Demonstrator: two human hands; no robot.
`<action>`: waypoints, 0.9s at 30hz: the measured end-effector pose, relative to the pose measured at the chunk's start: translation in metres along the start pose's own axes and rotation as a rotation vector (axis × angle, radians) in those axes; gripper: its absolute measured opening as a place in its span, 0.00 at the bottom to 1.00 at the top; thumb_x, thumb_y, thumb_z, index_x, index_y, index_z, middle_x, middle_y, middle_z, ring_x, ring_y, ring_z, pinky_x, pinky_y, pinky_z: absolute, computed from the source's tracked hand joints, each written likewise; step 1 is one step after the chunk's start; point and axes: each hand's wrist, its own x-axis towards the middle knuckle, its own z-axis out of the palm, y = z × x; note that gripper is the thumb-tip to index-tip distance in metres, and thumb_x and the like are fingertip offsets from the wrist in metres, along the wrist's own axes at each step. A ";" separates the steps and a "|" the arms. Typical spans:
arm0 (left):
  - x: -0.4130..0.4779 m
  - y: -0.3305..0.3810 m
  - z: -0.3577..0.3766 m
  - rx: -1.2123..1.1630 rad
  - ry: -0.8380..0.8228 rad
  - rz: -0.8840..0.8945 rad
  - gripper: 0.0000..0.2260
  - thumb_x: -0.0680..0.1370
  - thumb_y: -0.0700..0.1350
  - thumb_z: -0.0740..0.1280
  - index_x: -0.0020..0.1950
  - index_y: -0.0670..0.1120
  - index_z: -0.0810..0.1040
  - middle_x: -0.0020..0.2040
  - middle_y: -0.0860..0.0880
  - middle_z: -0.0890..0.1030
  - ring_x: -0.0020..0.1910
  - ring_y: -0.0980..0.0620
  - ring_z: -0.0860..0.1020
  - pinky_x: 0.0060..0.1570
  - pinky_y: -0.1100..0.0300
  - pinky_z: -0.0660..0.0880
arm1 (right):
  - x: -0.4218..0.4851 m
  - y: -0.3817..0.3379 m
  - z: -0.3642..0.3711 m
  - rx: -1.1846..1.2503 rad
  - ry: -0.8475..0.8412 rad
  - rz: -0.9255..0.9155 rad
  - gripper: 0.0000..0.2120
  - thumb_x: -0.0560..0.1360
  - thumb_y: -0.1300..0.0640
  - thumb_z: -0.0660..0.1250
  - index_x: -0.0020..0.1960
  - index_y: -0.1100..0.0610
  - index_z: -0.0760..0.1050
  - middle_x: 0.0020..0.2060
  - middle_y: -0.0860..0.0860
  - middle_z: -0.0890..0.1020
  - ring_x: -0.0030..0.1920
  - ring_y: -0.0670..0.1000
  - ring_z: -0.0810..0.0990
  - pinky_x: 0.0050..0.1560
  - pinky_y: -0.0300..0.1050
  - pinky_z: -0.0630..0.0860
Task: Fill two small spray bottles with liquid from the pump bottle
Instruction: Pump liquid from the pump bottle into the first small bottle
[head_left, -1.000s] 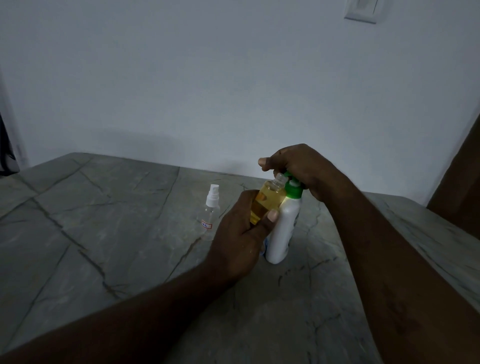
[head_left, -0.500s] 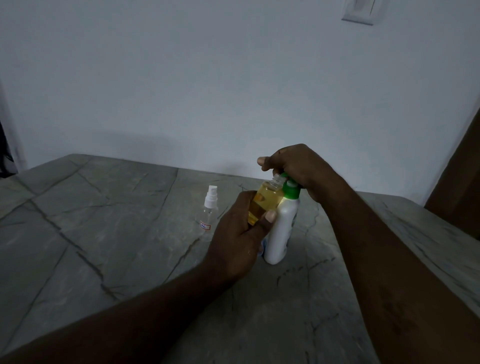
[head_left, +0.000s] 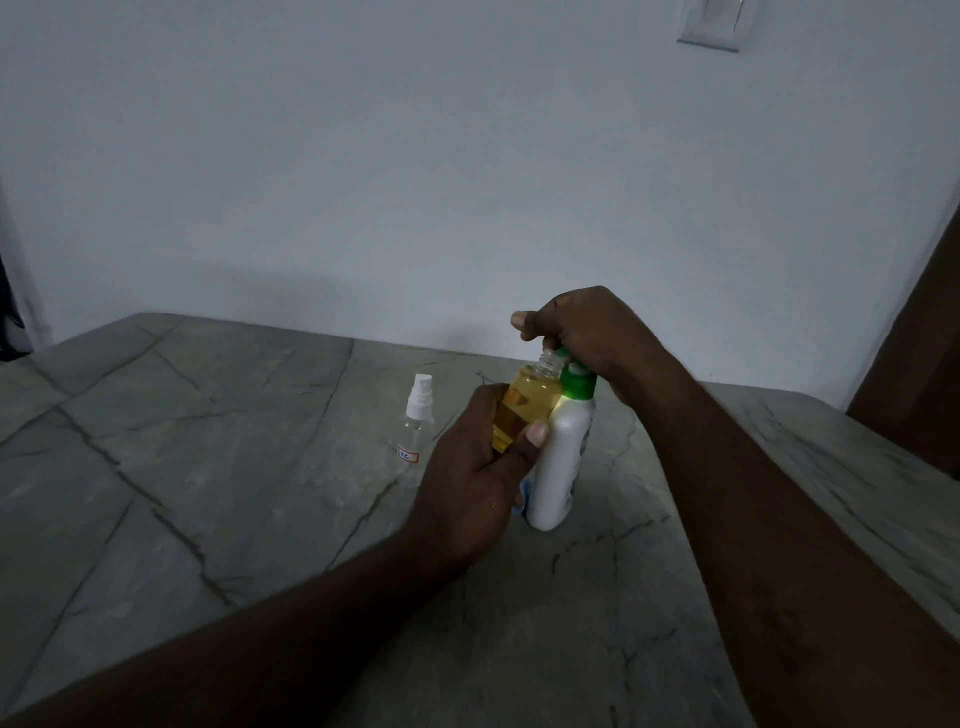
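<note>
The open bottle (head_left: 525, 410) is small, clear plastic, round-shouldered, with a ribbed screw neck and no sprayer on it. Yellow liquid (head_left: 535, 397) fills it almost to the shoulder, and an orange patch shows on its side. The left hand (head_left: 467, 488) grips it above the table, thumb pressed flat on the near face, fingers wrapped behind. Its long axis leans: base down-left in the palm, neck up and right, mouth just under the right hand (head_left: 587, 332) and touching or nearly touching the green pump head.

The pump bottle (head_left: 562, 457) is smooth, opaque white plastic, tall and slightly tapered, with a glossy green collar. It stands on its base, near upright, just right of the open bottle. The right hand is curled down over its pump head, thumb sticking out to the left.

The capped bottle (head_left: 415, 426) is clear, with a white sprayer and a small red-edged label. It stands upright, left of both hands and apart from them.

The table (head_left: 208, 467) is matt grey stone crossed by dark veins. Behind it rises a plain pale wall (head_left: 415, 156), dimly lit, with a switch plate (head_left: 714, 26) high up and a dark brown panel (head_left: 914, 338) at the right edge.
</note>
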 end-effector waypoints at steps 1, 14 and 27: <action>0.000 0.000 0.000 0.000 0.000 0.001 0.12 0.81 0.57 0.59 0.62 0.55 0.70 0.53 0.54 0.80 0.45 0.58 0.81 0.40 0.68 0.78 | -0.001 -0.001 -0.001 0.029 0.018 0.008 0.15 0.76 0.45 0.71 0.47 0.57 0.86 0.36 0.47 0.82 0.40 0.49 0.79 0.54 0.51 0.77; 0.000 0.004 -0.001 0.003 -0.016 0.005 0.07 0.81 0.58 0.59 0.58 0.62 0.68 0.53 0.57 0.80 0.46 0.61 0.81 0.42 0.68 0.78 | -0.002 0.002 -0.002 0.154 -0.049 0.101 0.13 0.74 0.48 0.74 0.47 0.58 0.85 0.41 0.50 0.82 0.42 0.52 0.79 0.47 0.47 0.75; -0.001 0.005 -0.002 -0.011 -0.017 -0.001 0.07 0.81 0.58 0.60 0.57 0.61 0.69 0.50 0.56 0.81 0.41 0.60 0.81 0.36 0.67 0.77 | -0.004 -0.003 -0.001 0.143 -0.074 0.114 0.11 0.73 0.48 0.75 0.45 0.57 0.84 0.38 0.48 0.80 0.40 0.50 0.78 0.45 0.45 0.73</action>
